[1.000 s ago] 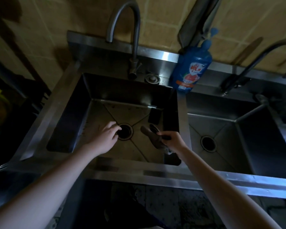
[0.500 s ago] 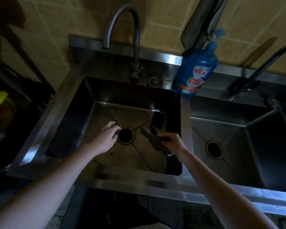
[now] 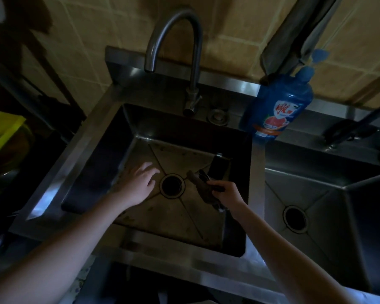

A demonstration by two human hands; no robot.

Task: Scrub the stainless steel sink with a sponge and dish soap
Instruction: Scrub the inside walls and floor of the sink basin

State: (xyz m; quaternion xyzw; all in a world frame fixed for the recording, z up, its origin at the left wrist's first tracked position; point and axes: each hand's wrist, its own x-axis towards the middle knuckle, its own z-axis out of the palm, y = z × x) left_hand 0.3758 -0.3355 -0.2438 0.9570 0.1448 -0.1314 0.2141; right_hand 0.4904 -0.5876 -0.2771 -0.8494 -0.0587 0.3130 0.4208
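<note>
Dull, stained sink (image 3: 110,137); right hand (image 3: 225,194) grip around dark sponge (image 3: 201,186); left hand (image 3: 138,183) spread.

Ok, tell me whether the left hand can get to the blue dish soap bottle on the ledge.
Probably yes: the left hand is empty, and nothing stands between it and the blue dish soap bottle, though it must cross past the steel faucet.

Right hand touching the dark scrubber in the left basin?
Touching. Head view shows the right hand with its fingers wrapped over the dark scrubber, no gap between them, above the basin floor.
</note>
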